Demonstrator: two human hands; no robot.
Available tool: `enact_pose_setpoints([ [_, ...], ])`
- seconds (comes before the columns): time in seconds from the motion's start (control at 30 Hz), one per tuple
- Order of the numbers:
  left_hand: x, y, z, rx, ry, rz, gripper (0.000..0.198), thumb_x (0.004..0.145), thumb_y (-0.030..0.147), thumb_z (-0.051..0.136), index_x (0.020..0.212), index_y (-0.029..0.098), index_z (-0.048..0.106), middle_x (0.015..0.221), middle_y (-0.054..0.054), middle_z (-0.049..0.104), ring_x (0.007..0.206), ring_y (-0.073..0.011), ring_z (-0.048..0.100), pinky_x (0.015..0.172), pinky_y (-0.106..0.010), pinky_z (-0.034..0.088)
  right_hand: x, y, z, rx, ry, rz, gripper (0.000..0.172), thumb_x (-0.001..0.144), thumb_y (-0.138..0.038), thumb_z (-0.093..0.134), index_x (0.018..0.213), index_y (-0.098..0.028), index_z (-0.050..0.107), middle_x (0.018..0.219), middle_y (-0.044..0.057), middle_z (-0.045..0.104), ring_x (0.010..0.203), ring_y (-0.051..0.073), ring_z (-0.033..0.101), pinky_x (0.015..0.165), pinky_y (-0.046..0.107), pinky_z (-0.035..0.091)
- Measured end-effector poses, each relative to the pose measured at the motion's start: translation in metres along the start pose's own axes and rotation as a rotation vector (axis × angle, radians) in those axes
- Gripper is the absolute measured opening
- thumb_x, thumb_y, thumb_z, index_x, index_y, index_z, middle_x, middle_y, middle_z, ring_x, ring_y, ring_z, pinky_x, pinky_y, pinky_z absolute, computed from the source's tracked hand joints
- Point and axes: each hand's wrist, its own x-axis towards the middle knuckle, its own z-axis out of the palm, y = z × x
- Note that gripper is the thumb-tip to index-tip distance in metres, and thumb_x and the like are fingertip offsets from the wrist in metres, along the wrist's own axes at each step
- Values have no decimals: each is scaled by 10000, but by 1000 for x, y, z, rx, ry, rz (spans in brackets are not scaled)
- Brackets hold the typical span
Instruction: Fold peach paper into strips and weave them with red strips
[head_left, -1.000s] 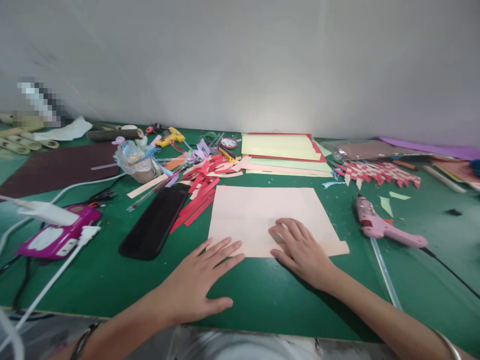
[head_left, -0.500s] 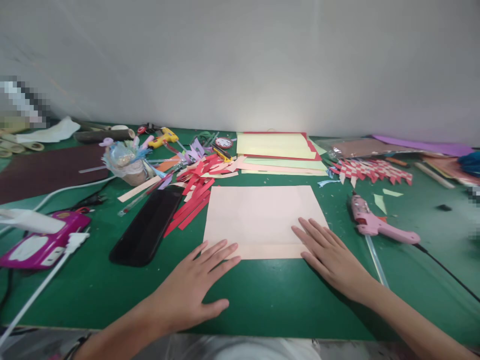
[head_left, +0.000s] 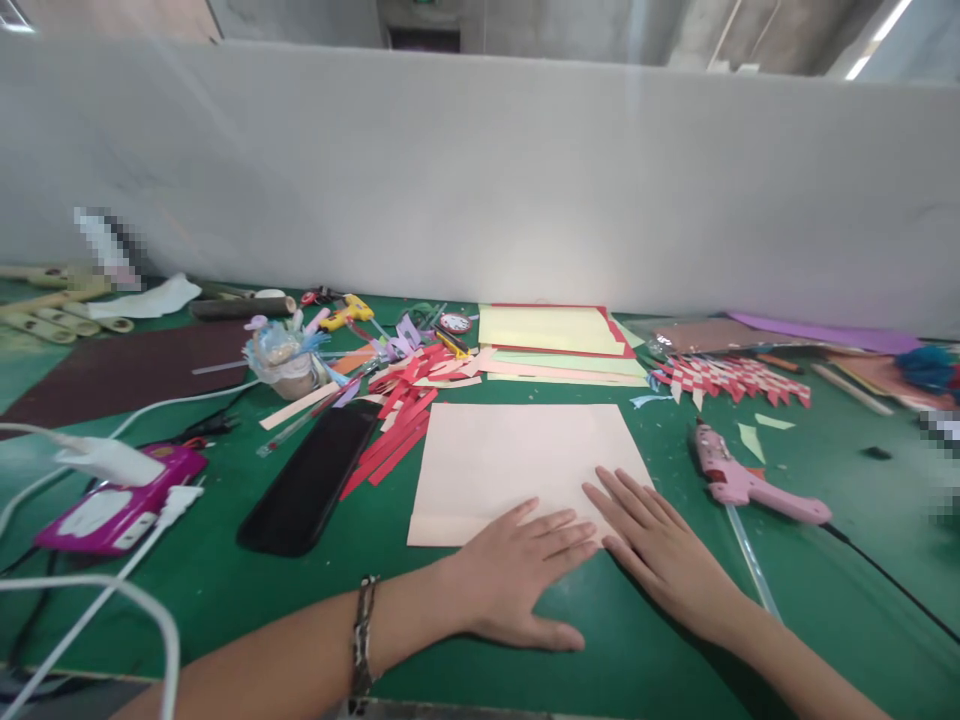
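A pale pink sheet of paper (head_left: 517,460) lies on the green table, with a folded strip along its near edge. My left hand (head_left: 521,575) rests with spread fingers over the near edge, toward the right, its thumb on the table. Just beside it, my right hand (head_left: 656,545) lies open on the sheet's lower right corner. The left fingertips come close to the right thumb. Both hands are flat and hold nothing. Part of the near edge is hidden under the left hand.
Left of the sheet are a black tray-like object (head_left: 311,480), red paper strips (head_left: 409,400) and a purple power strip (head_left: 124,500) with white cables. A pink glue gun (head_left: 750,485) lies at right. Behind are stacked coloured papers (head_left: 551,330) and a red-and-white woven paper piece (head_left: 735,380).
My left hand has slid right along the near edge, from the sheet's left corner to beside my right hand. My right hand stays in place. The camera has tilted up.
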Motion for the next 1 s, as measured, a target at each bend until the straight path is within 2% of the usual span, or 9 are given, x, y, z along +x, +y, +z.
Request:
enact_pose_setpoints([
  [0.1, -18, 0, -6, -23, 23, -35, 731, 851, 605, 332, 1424, 202, 123, 1471, -50, 173, 1347, -221, 159, 1097, -433, 55, 0, 0, 1, 4, 4, 2, 560, 912, -398, 315, 1418, -331, 83, 1466, -13, 198, 1329, 201, 221, 1024, 424, 322],
  [0.27, -73, -1, -15, 12, 6, -166, 712, 855, 579, 369, 1425, 249, 99, 1466, -23, 185, 1335, -223, 203, 1101, -396, 100, 1, 0, 1, 11, 7, 20, 555, 908, -408, 324, 1414, -343, 106, 1465, -24, 200, 1324, 206, 236, 1032, 428, 311],
  [0.4, -110, 2, -13, 95, 0, -305, 744, 852, 535, 420, 1426, 251, 44, 1470, -20, 162, 1330, -226, 217, 1092, -389, 157, 0, 1, 3, -5, 14, -2, 566, 904, -406, 332, 1418, -332, 106, 1461, -9, 220, 1319, 218, 252, 1015, 435, 333],
  [0.5, -121, 5, -11, 139, 2, -339, 752, 848, 516, 432, 1426, 247, 33, 1471, -20, 151, 1324, -230, 231, 1084, -388, 188, 1, 1, 1, -38, 26, -30, 552, 901, -392, 345, 1415, -290, 171, 1446, 29, 272, 1306, 236, 282, 993, 454, 351],
  [0.6, -121, 8, -12, 176, 9, -333, 769, 838, 501, 460, 1425, 248, 34, 1465, -9, 168, 1315, -217, 256, 1077, -370, 213, 10, 0, -15, -29, 15, -86, 459, 891, -362, 375, 1339, -261, 363, 1366, 65, 421, 1246, 250, 384, 981, 476, 351],
  [0.7, -118, 12, -16, 220, 18, -341, 769, 837, 466, 483, 1424, 255, 34, 1461, 9, 177, 1316, -198, 256, 1075, -356, 217, 40, 2, -44, 78, -93, -159, 299, 880, -252, 386, 1122, -271, 562, 1180, 51, 583, 1048, 201, 556, 908, 400, 424],
  [0.8, -117, 15, -19, 241, 43, -336, 769, 836, 451, 490, 1424, 250, 38, 1457, 12, 191, 1316, -190, 258, 1079, -341, 204, 91, 10, -66, 162, -132, -118, 290, 884, -222, 364, 1040, -240, 608, 1073, 52, 628, 894, 176, 615, 761, 307, 486],
  [0.9, -118, 11, -17, 243, 47, -327, 780, 829, 436, 499, 1425, 245, 31, 1459, 6, 184, 1316, -195, 257, 1079, -340, 202, 152, 25, -65, 100, -125, -33, 379, 882, -124, 310, 1145, -229, 562, 1188, 39, 584, 995, 167, 588, 809, 267, 463],
  [1.0, -121, -5, -6, 227, 17, -260, 766, 846, 400, 475, 1424, 244, -1, 1463, -6, 164, 1318, -208, 250, 1074, -348, 217, 205, 43, -45, 40, -106, 18, 449, 840, -32, 351, 1221, -212, 505, 1266, 61, 527, 1085, 181, 538, 857, 265, 435],
])
